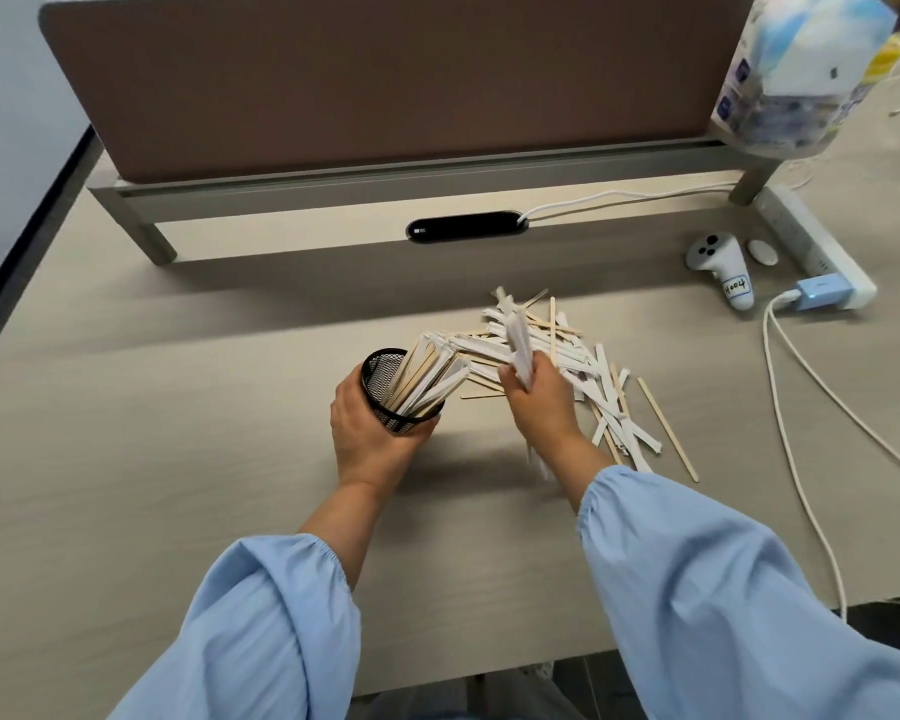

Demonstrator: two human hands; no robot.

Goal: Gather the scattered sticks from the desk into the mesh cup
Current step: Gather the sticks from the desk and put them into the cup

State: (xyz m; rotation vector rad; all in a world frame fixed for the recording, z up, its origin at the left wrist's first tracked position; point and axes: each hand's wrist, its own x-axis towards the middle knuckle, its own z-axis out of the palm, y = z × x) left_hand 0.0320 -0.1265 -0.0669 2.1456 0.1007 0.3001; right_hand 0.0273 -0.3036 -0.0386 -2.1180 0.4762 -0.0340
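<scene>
A black mesh cup (383, 379) is tilted toward the right, and my left hand (367, 433) grips it from below and behind. Several wooden and paper-wrapped sticks (427, 376) poke out of its mouth. To the right of the cup a scattered pile of sticks (583, 366) lies on the desk. My right hand (539, 402) is over the near left part of that pile, closed on a small bundle of white-wrapped sticks (519, 340) that points up and away. The bundle's lower ends stick out below the wrist.
A beige desk (178, 407) with a brown divider screen (385, 80) at the back. At the right lie a white controller (718, 262), a power strip (817, 246) with a blue plug and white cables (796, 407). A plastic bag (801, 70) sits at the back right.
</scene>
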